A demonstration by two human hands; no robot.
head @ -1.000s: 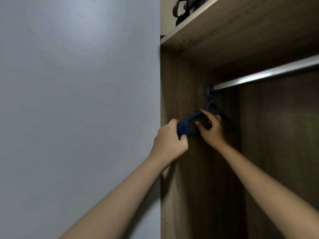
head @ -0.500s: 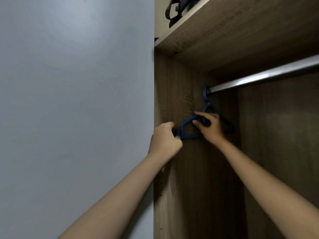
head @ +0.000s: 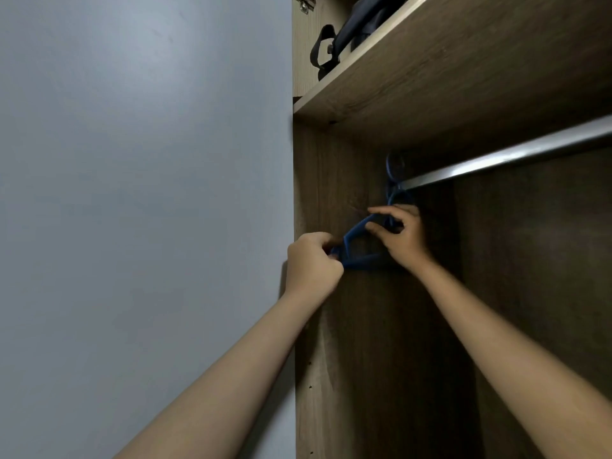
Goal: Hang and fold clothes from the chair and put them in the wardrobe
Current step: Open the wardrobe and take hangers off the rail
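Note:
Blue plastic hangers (head: 356, 233) hang bunched at the left end of the wardrobe's metal rail (head: 503, 157), their hooks over the rail close to the side panel. My left hand (head: 311, 266) grips the lower left corner of a hanger. Higher up, my right hand (head: 399, 236) pinches a hanger's sloping arm just under the hooks. How many hangers are in the bunch is hard to tell in the dark. No clothes or chair are in view.
The wooden wardrobe side panel (head: 331, 359) stands just left of the hangers. A wooden shelf (head: 430, 71) runs above the rail, with a dark bag (head: 344, 38) on it. A grey wall (head: 142, 193) fills the left.
My left hand has slid slightly along the hanger's lower corner and my right hand has shifted its pinch up the arm. The hangers stay on the rail.

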